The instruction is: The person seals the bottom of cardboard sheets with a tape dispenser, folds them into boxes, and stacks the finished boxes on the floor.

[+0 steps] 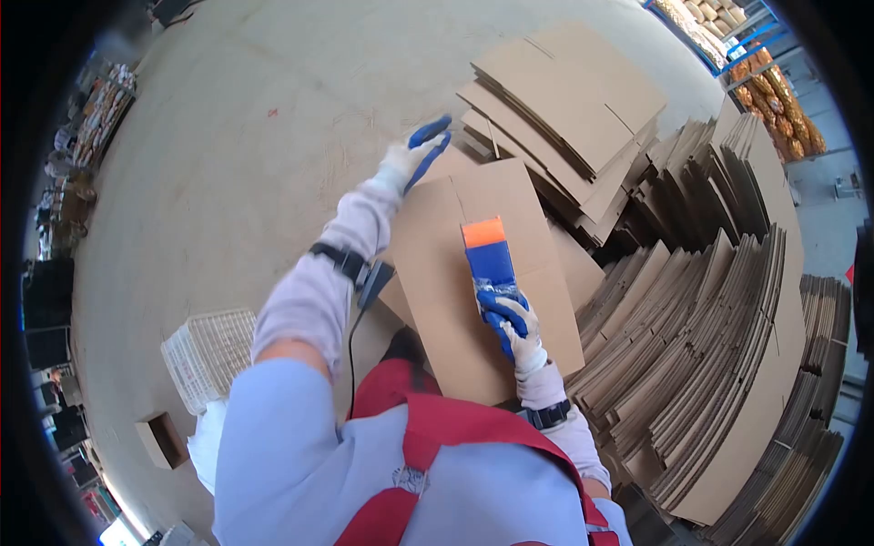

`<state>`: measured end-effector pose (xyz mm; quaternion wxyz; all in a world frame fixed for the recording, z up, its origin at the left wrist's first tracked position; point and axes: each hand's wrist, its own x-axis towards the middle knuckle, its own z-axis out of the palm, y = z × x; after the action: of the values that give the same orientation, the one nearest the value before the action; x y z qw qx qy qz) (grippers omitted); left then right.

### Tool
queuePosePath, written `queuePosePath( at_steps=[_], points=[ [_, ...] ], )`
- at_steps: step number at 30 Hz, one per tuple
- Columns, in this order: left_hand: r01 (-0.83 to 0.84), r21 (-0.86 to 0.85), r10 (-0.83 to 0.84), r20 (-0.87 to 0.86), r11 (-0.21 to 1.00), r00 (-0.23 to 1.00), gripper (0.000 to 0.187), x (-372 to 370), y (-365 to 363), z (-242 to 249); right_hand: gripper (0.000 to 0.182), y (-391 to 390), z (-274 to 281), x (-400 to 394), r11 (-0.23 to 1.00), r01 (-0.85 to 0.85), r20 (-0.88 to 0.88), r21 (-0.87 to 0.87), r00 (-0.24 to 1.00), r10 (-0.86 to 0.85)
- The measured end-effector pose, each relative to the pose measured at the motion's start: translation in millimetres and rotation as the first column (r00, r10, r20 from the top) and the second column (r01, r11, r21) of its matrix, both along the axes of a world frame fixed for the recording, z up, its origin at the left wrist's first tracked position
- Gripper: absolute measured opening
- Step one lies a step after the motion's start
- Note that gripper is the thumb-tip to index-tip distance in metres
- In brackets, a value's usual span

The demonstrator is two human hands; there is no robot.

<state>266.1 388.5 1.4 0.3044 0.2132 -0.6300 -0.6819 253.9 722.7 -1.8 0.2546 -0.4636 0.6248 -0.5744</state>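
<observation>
My right hand (512, 320), in a white glove with blue palm and fingers, is wrapped round a blue tool with an orange front end (487, 250). The tool lies over a flat brown cardboard piece (437, 273) in front of my body. My left hand (419, 153), gloved the same way, is raised beyond the cardboard's upper left edge, its thumb and fingers apart with nothing between them. It is nearest to the stack of flat cardboard (574, 91) at the top.
Many folded cardboard sheets (701, 364) stand in rows on the right. White plastic crates (209, 355) and a small open cardboard box (162, 440) are on the floor at the left. A blue rack (728, 45) holds goods at the upper right.
</observation>
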Motion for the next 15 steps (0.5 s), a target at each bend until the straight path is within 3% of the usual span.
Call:
queuePosePath(
  at_steps=[1, 2, 3, 5, 7, 9, 11, 14, 15],
  points=[
    [0.004, -0.002, -0.004, 0.000, 1.000, 1.000, 0.053, 3, -3, -3, 0.033, -2, 1, 1, 1.000, 0.004, 0.000, -0.002, 1.000, -0.004],
    [0.235, 0.173, -0.275, 0.270, 0.957, 0.923, 0.050, 14, 2, 4, 0.033, 0, 2, 2, 1.000, -0.004, 0.061, 0.015, 0.998, 0.003],
    [0.385, 0.392, -0.540, 0.455, 0.836, 0.709, 0.048, 26, 8, 13, 0.033, 1, 3, 2, 0.999, -0.017, 0.123, 0.028, 0.992, 0.013],
    [0.493, 0.556, -0.736, 0.409, 0.669, 0.539, 0.044, 37, 36, 29, 0.033, -2, 10, -2, 0.999, -0.041, 0.096, 0.022, 0.995, 0.039],
    [0.698, 0.327, -0.720, 0.575, 0.637, 0.389, 0.042, 37, 49, 51, 0.034, 1, 7, -5, 0.998, -0.051, 0.057, 0.029, 0.997, 0.049],
    [0.715, 0.152, -0.648, 0.579, 0.683, 0.495, 0.042, 36, 48, 42, 0.033, 6, 1, -5, 0.996, -0.020, -0.011, 0.082, 1.000, 0.021],
    [0.673, 0.157, -0.653, 0.474, 0.722, 0.591, 0.042, 43, 54, 39, 0.031, 9, 2, -6, 0.996, -0.016, 0.017, 0.086, 1.000, 0.015],
    [0.582, 0.533, -0.739, 0.130, 0.615, 0.661, 0.044, 51, 59, 13, 0.028, 11, 3, -11, 0.994, -0.086, 0.064, 0.064, 0.995, 0.082],
    [0.580, 0.534, -0.739, 0.134, 0.615, 0.660, 0.044, 53, 62, 8, 0.028, 10, 2, -12, 0.994, -0.086, 0.068, 0.062, 0.994, 0.082]
  ],
)
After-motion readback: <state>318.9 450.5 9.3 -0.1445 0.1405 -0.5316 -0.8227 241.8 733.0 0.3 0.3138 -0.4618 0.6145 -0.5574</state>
